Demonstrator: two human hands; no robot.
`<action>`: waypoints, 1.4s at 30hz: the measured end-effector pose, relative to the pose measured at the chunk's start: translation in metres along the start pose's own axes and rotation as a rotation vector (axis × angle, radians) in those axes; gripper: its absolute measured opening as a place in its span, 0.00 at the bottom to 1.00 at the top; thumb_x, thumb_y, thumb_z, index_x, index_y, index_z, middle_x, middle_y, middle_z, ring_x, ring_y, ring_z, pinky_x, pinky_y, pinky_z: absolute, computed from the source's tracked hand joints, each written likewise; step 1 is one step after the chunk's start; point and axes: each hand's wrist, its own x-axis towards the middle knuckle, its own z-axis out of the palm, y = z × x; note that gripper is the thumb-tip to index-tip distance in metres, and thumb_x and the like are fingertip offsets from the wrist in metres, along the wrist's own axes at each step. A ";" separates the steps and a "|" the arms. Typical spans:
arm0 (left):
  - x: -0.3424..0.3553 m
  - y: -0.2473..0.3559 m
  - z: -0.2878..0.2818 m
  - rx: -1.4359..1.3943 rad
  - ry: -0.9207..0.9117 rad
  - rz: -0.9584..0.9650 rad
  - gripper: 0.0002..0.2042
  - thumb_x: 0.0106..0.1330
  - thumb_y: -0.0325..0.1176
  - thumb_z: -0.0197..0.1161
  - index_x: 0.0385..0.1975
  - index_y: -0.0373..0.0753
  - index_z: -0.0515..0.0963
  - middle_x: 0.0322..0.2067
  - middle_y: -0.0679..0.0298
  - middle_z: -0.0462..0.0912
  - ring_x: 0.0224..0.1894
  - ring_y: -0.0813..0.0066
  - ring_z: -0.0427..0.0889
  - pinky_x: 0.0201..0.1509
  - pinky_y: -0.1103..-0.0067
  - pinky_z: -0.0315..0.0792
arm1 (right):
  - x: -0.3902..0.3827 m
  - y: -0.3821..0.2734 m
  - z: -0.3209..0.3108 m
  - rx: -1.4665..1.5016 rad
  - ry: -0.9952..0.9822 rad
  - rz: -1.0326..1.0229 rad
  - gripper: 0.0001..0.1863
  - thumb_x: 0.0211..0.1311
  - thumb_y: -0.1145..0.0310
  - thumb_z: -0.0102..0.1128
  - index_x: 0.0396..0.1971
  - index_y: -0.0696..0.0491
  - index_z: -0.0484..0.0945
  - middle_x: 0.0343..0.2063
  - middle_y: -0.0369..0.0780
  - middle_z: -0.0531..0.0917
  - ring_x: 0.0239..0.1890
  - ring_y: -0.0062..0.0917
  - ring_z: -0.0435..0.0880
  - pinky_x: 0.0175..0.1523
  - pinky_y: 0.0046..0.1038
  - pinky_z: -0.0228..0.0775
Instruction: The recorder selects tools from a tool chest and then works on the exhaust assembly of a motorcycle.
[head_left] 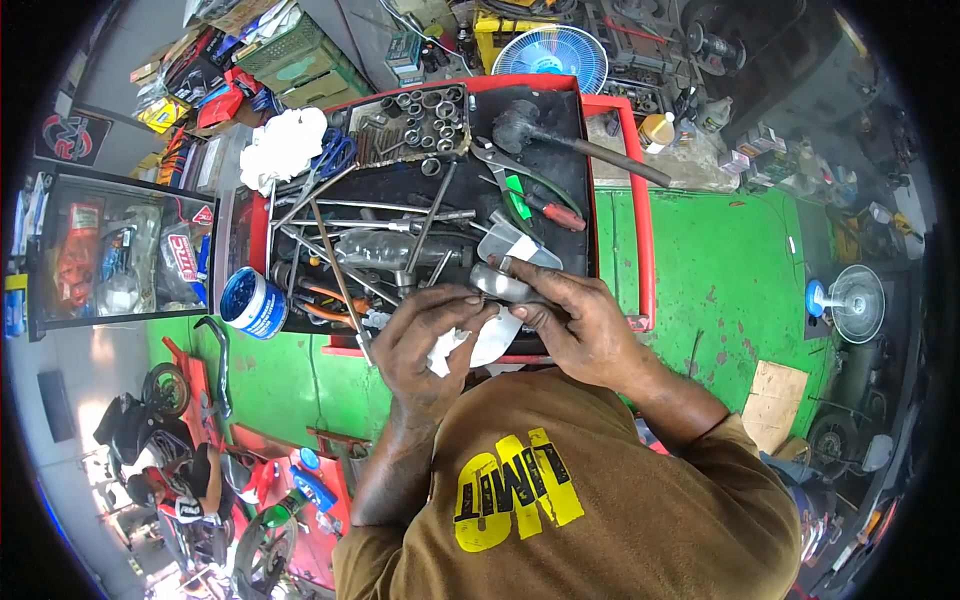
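Observation:
My right hand point(592, 330) grips a shiny, ring-shaped metal part point(503, 284) between thumb and fingers, just above the near side of the tool cart's tray. Close beside it on the left, my left hand point(425, 345) is curled round a crumpled white rag point(446, 352), its fingertips near the metal part. Whether those fingertips touch the part, I cannot tell. A white rounded piece point(496, 338) shows below the two hands; what it belongs to is hidden. Just beyond the metal part lies a clear plastic scraper-like piece point(520, 245).
The red cart point(643, 250) carries loose wrenches, pliers point(497, 165), a hammer point(520, 125), a socket tray point(462, 140) and white rags point(283, 145). A blue tub point(253, 303) stands at its left edge. Fans, motorcycles and another person point(190, 490) are around on the green floor.

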 end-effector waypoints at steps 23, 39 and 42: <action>-0.001 -0.003 0.006 -0.260 0.147 -0.231 0.10 0.54 0.16 0.69 0.32 0.34 0.76 0.36 0.55 0.84 0.40 0.71 0.83 0.44 0.78 0.75 | -0.001 -0.012 -0.015 0.772 -0.342 0.494 0.17 0.73 0.61 0.49 0.50 0.60 0.71 0.37 0.35 0.80 0.19 0.12 0.71 0.19 0.14 0.60; 0.008 0.015 0.007 -0.736 0.245 -0.668 0.08 0.59 0.19 0.67 0.34 0.34 0.73 0.32 0.58 0.83 0.35 0.75 0.82 0.41 0.79 0.76 | 0.002 -0.019 -0.022 1.056 -0.339 0.608 0.20 0.72 0.61 0.51 0.54 0.62 0.68 0.40 0.40 0.80 0.17 0.13 0.68 0.14 0.13 0.52; 0.007 0.016 0.004 -0.753 0.233 -0.654 0.08 0.60 0.19 0.66 0.34 0.34 0.73 0.32 0.57 0.83 0.35 0.75 0.83 0.40 0.79 0.77 | 0.000 -0.017 -0.022 1.052 -0.342 0.611 0.20 0.72 0.61 0.50 0.54 0.62 0.68 0.40 0.39 0.80 0.16 0.13 0.68 0.14 0.13 0.52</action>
